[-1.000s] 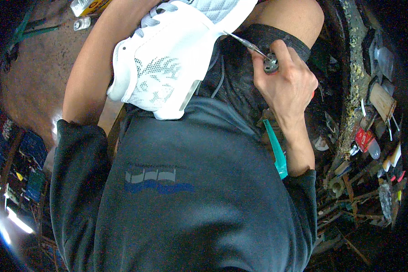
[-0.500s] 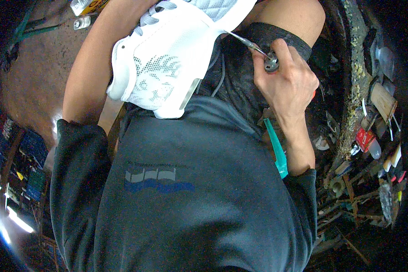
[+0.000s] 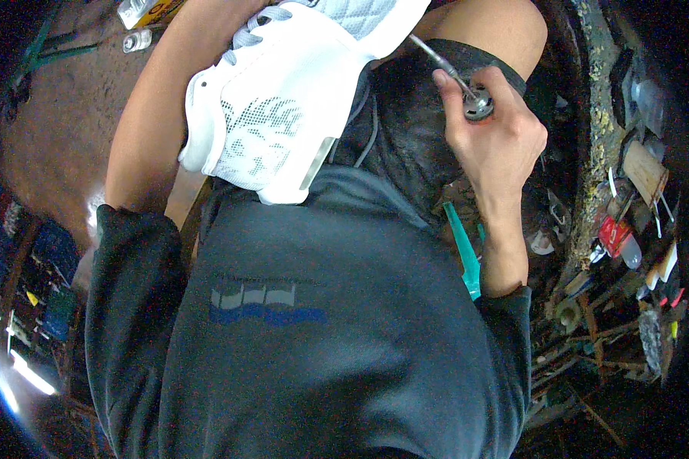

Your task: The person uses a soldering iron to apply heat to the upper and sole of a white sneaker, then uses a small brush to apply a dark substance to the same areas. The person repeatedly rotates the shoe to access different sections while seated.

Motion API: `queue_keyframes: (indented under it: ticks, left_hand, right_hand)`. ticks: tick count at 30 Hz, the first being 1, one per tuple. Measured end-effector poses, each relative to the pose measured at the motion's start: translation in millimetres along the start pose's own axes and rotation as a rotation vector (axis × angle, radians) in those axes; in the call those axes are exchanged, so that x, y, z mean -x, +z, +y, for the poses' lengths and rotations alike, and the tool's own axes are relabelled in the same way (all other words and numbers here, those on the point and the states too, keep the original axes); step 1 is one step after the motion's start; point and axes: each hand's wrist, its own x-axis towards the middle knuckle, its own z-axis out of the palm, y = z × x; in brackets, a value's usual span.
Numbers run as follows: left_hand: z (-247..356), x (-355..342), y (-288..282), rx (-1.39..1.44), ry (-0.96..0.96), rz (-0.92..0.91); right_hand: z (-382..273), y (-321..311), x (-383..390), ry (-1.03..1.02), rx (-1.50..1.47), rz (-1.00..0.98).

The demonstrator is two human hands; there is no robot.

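Observation:
A white sneaker (image 3: 283, 99) with a mesh upper and grey laces lies across my lap, its heel end toward me. My left forearm runs up along the shoe's left side; the left hand itself is outside the picture or behind the shoe. Over my right thigh, my right hand (image 3: 499, 126) is closed around an awl-like tool (image 3: 445, 67) with a thin metal shaft and a round metal end (image 3: 478, 104). The thumb stretches along the shaft. The shaft slants up and left to the shoe's right edge; whether its tip touches there I cannot tell.
A green strip (image 3: 464, 249) hangs beside my right forearm. To the right, past a rough-edged ledge (image 3: 592, 138), lies mixed scrap with a red packet (image 3: 614, 233). On the brown ground at upper left stand a small clear jar (image 3: 138, 40) and a yellow box (image 3: 163, 11).
My right hand has moved a little right and down with the tool. Its thin tip lay across the shoe before, and the shaft now ends at the shoe's edge. The shoe has barely shifted.

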Motion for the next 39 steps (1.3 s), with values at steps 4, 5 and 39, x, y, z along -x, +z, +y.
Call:
queue_keyframes:
  ticks: [4,5,39]
  left_hand:
    - [-9,-5,-7,0.052,0.008,-0.062]
    - [-11,-6,-7,0.058,-0.004,-0.057]
    - [-14,-3,-1,0.08,-0.022,0.01]
  right_hand:
    - [2,-2,-8,0.065,0.003,-0.012]
    - [2,-2,-9,0.065,-0.001,-0.009]
    - [0,1,-5,-0.012,-0.056,-0.007]
